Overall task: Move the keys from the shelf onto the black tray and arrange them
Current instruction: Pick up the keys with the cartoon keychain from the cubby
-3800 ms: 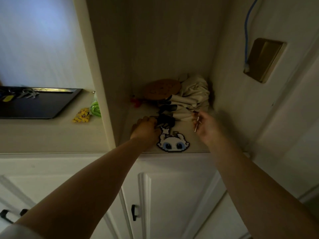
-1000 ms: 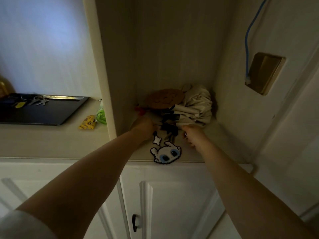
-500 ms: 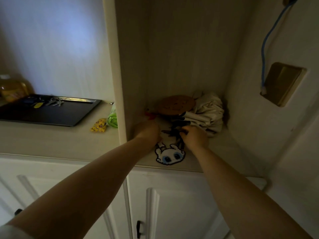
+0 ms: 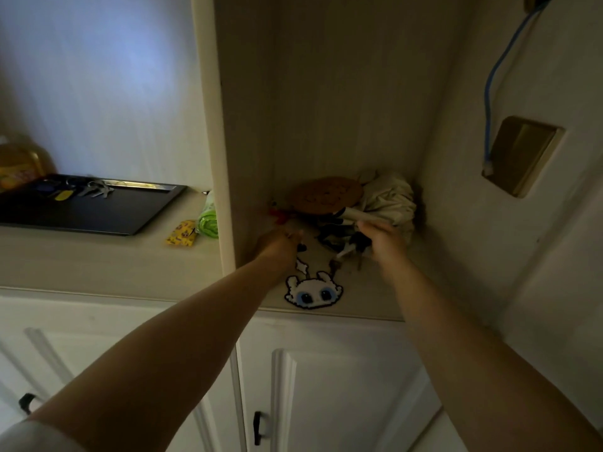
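Lifting our right hand (image 4: 385, 243), we now hold the keys (image 4: 346, 252) pinched and hanging just above the shelf (image 4: 375, 298), where they lay before. Our left hand (image 4: 279, 247) looks curled beside them; we cannot tell if it holds anything. Next stop looks like the black tray (image 4: 98, 213).

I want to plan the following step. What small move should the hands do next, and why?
Probably lift the right hand clear of the shelf toward the tray: its grip seems closed on the keys, which hang just above the shelf.
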